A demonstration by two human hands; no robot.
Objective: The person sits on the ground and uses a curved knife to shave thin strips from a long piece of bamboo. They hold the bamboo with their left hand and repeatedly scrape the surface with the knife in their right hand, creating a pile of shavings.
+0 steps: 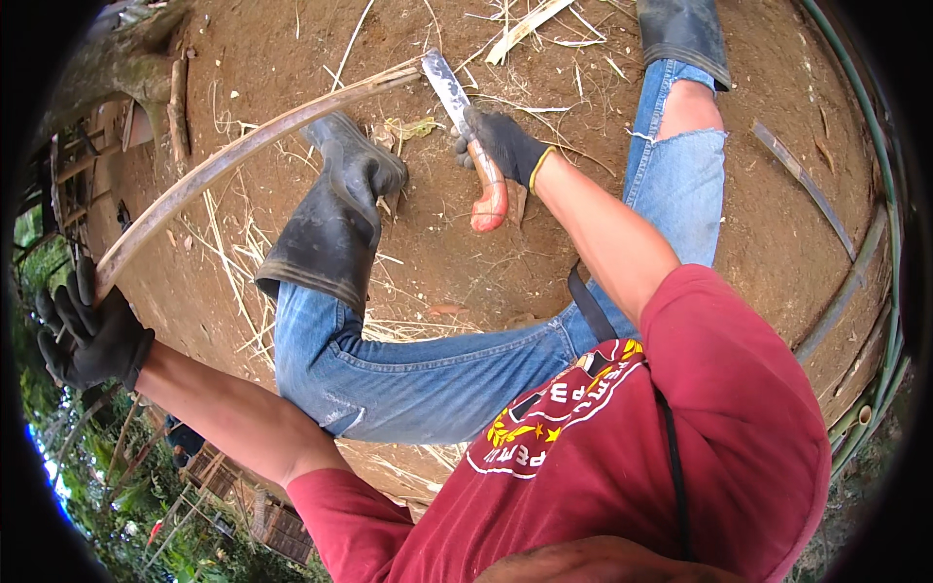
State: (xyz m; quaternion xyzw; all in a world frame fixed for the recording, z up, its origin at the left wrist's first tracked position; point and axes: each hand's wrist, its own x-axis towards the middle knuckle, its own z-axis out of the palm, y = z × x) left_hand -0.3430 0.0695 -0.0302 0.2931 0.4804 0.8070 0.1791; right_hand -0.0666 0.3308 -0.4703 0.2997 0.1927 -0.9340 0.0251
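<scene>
My left hand (95, 335), in a black glove, grips the near end of a long bamboo strip (243, 146) at the far left. From there the strip curves up and across over my boot. Its far end reaches the tip of the machete's blade; I cannot tell whether they touch. My right hand (501, 146), in a black glove with a yellow cuff edge, is closed around the handle of a machete (448, 89). The short, worn blade points away from me, and the curved reddish wooden butt shows below the hand.
My black boots (335, 209) stand apart on brown soil. Pale shavings (233, 262) and a split piece (525, 29) litter the ground. A flat strip (805, 185) lies at the right, beside long green poles (892, 223). A thick trunk (117, 73) is at the upper left.
</scene>
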